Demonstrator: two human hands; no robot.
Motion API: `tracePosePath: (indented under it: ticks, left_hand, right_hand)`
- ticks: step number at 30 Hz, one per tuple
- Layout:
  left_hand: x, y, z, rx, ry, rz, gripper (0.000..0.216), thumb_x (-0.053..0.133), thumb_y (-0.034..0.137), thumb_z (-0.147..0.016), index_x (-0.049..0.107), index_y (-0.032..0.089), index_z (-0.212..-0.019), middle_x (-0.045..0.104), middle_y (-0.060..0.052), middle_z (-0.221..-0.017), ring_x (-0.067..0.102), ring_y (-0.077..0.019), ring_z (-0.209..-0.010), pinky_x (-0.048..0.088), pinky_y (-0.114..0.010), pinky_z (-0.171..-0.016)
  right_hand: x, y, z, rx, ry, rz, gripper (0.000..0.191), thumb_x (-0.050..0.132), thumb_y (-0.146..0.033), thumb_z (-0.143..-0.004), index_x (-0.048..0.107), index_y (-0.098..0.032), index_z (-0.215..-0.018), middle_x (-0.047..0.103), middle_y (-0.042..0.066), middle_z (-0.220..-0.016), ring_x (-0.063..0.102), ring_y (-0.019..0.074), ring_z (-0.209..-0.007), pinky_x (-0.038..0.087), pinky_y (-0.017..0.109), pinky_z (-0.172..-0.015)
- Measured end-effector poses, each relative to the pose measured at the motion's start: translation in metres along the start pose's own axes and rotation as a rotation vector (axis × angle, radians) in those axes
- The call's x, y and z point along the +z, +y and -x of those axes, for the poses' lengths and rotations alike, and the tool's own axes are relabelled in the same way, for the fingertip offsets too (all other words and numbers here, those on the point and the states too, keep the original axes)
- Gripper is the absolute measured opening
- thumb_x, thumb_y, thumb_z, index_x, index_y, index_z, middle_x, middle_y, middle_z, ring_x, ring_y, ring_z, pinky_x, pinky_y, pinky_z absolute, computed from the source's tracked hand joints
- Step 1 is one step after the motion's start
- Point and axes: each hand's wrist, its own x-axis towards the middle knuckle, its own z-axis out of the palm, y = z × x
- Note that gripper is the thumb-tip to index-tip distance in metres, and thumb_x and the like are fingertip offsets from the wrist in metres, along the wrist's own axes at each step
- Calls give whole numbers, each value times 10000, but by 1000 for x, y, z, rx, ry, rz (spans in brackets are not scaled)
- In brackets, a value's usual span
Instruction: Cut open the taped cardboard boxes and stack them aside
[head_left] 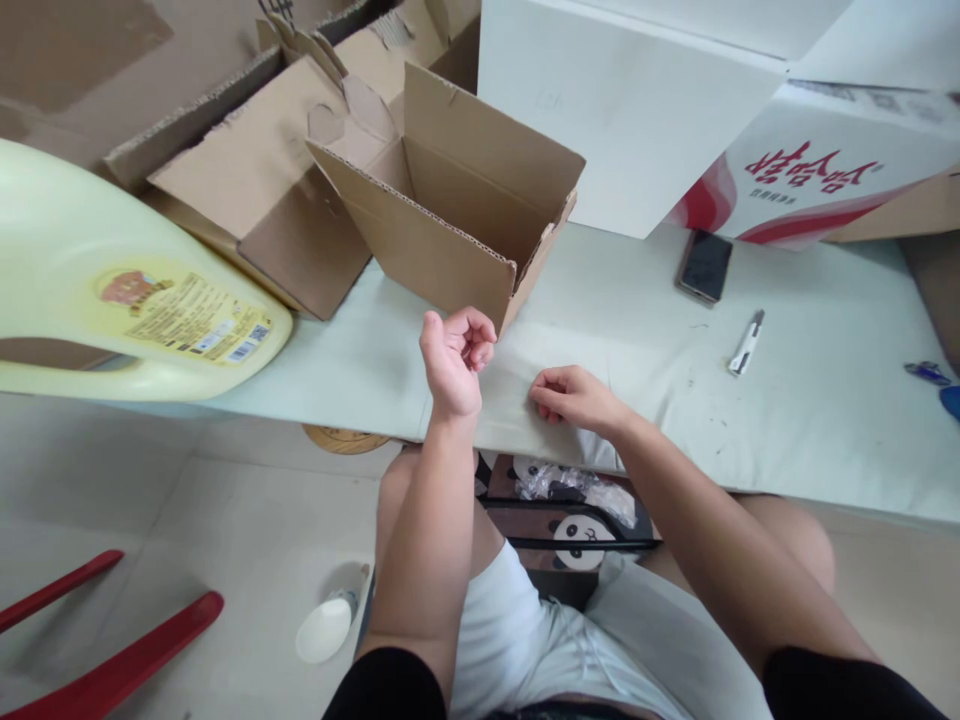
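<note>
My left hand (454, 357) is raised just above the white table's (360, 360) near edge, fingers curled loosely into a fist with nothing visible in them. It hovers right in front of the near corner of an open brown cardboard box (450, 215) lying on its side. My right hand (574, 397) rests on the table surface a little to the right, knuckles up and fingers curled under; whether it holds anything is hidden.
A large pale-yellow jug (112, 300) lies at the left. Flattened cardboard (255, 170) sits behind the box. A big white carton (637, 100) with red print stands at the back right, with a phone (705, 265) and a small white utility knife (746, 343) before it.
</note>
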Motion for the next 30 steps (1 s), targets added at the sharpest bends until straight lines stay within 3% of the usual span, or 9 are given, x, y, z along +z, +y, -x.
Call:
tracePosePath:
  ticks: [4, 8, 10, 12, 15, 20, 22, 25, 30]
  left_hand:
    - [-2, 6, -1, -9, 37, 29, 794, 249, 737, -978, 574, 177, -518, 303, 14, -455, 263, -90, -402, 197, -246, -427]
    - [-7, 8, -1, 35, 37, 34, 764, 286, 749, -954, 577, 183, -530, 309, 16, -463, 258, -93, -407, 184, -248, -428]
    - [-8, 8, -2, 67, 20, 32, 728, 323, 745, -930, 576, 188, -535, 292, 23, -460, 249, -94, -409, 178, -247, -431]
    - [-9, 8, -2, 86, 1, 32, 693, 362, 746, -898, 572, 194, -535, 269, 31, -455, 237, -94, -407, 171, -247, -431]
    - [-10, 8, -3, 85, -11, 30, 669, 403, 762, -854, 564, 198, -531, 257, 36, -452, 231, -94, -407, 164, -247, -431]
    - [-14, 13, -3, 81, 11, 28, 682, 377, 750, -881, 568, 193, -536, 259, 35, -454, 235, -94, -406, 176, -247, -435]
    - [-15, 15, -4, 75, 27, 57, 704, 343, 735, -912, 565, 189, -529, 256, 35, -451, 232, -91, -399, 176, -241, -430]
    - [-16, 18, -4, 48, 56, 108, 744, 313, 732, -947, 562, 180, -515, 255, 34, -445, 238, -86, -393, 180, -229, -420]
    - [-18, 22, -3, 25, 82, 135, 765, 300, 725, -970, 570, 175, -513, 256, 33, -443, 263, -85, -391, 195, -220, -416]
  right_hand:
    - [-15, -12, 4, -34, 120, -51, 88, 551, -238, -746, 594, -175, -789, 666, 22, -714, 589, 100, -522, 460, 221, -483]
    - [-30, -47, 11, -245, 423, -56, 260, 576, -252, -744, 549, -213, -999, 654, 1, -958, 586, 66, -605, 440, 208, -522]
    - [-29, -72, 13, -415, 532, 0, 315, 610, -286, -768, 542, -231, -1071, 623, -33, -859, 535, 70, -556, 405, 227, -505]
    - [-23, -94, 13, -521, 538, 99, 397, 620, -290, -796, 534, -246, -1181, 569, -75, -694, 491, 90, -506, 398, 251, -509]
    - [-10, -117, 5, -531, 517, 271, 497, 612, -246, -813, 511, -266, -1299, 536, -103, -587, 513, 120, -513, 440, 287, -574]
    - [0, -124, -7, -540, 666, 470, 515, 593, -244, -830, 531, -286, -1339, 605, -79, -617, 539, 150, -554, 461, 315, -638]
    - [0, -123, -8, -515, 713, 567, 430, 613, -282, -828, 601, -281, -1258, 638, -55, -646, 562, 161, -585, 449, 313, -642]
    - [-5, -123, -8, -400, 820, 738, 159, 643, -357, -825, 667, -240, -930, 650, -15, -646, 583, 179, -607, 412, 311, -630]
    - [-42, -113, -5, -336, 938, 816, 257, 684, -423, -824, 578, -225, -700, 639, 35, -655, 608, 215, -654, 444, 342, -654]
